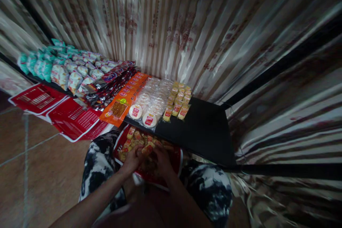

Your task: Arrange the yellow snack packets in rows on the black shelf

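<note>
Both hands are over a red box [179, 164] between my knees, which holds many small yellow wrapped snacks [130, 133]. One wrapped snack [148, 149] with a red label is between my hands. My left hand [133, 158] has its fingers curled in on the left end of it. From the other side my right hand [161, 156] closes on its right end; the fingertips are partly hidden and dim. On the black shelf just ahead, similar yellow wrapped snacks [177, 101] stand in short rows.
Left along the black shelf [205, 128] come clear-wrapped round white crackers [149, 119], an orange snack bag [121, 103], dark red packets [107, 87] and teal-and-white bags [46, 65]. Red printed bags [77, 117] hang below the shelf. A striped curtain [160, 25] and black frame bars [283, 58] surround it.
</note>
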The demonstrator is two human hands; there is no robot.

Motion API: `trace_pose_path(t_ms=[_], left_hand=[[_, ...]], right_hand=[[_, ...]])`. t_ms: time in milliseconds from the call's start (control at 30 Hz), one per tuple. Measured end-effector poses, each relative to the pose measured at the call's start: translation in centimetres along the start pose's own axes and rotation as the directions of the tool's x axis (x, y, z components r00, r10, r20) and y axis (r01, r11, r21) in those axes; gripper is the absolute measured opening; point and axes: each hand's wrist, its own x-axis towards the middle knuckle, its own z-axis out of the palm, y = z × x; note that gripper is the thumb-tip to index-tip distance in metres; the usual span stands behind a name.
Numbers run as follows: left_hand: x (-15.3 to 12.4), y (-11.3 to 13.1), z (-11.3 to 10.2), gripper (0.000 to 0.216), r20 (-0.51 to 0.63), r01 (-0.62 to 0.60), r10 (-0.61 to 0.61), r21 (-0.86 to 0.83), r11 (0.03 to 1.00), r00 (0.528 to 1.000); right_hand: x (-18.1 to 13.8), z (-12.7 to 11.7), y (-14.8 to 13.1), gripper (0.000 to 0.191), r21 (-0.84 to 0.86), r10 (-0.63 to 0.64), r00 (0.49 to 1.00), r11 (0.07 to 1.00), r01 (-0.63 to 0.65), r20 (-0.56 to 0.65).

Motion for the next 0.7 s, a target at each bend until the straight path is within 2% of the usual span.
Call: trace_pose_path(t_ms=[100,200,267,367,433,467,567,700], left_hand=[[-0.3,1.4,-0.7,0.036,0.03,-0.056,0.052,0.152,0.987,0.998],[-0.5,3.8,-1.7,0.034,0.137,-0.198,0.163,0.31,0.93,0.977],[-0.6,5.8,-2.2,0.037,0.232,-0.294,0.215,0.397,0.87,0.949],[-1.0,8.8,-2.2,0.04,0.354,-0.422,0.278,0.442,0.791,0.893],[-1.1,10.4,-1.5,0.044,0.414,-0.499,0.331,0.413,0.762,0.848],[-1.1,11.1,-1.0,0.047,0.425,-0.526,0.359,0.387,0.758,0.831],[-1.0,12.2,1.0,0.053,0.349,-0.571,0.466,0.319,0.757,0.813],[0.1,12.4,4.5,0.039,0.091,-0.551,0.553,0.314,0.773,0.828]], right_hand=[[-1.4,-1.0,-1.8,0.035,-0.076,-0.021,0.999,0.997,0.024,0.033],[-2.3,-2.1,-3.6,0.029,-0.17,-0.062,0.992,0.982,0.081,0.111],[-2.6,-2.7,-4.8,0.032,-0.213,-0.032,0.981,0.974,0.073,0.19],[-3.1,-3.5,-6.3,0.037,-0.263,0.03,0.926,0.962,0.075,0.376],[-3.5,-4.1,-7.1,0.035,-0.291,0.022,0.875,0.947,0.137,0.483],[-3.7,-4.3,-7.5,0.032,-0.303,0.003,0.866,0.937,0.172,0.5],[-3.8,-4.9,-8.5,0.028,-0.284,-0.069,0.904,0.937,0.204,0.421],[-1.9,-5.3,-10.0,0.033,-0.109,-0.122,0.973,0.983,0.145,0.196]])
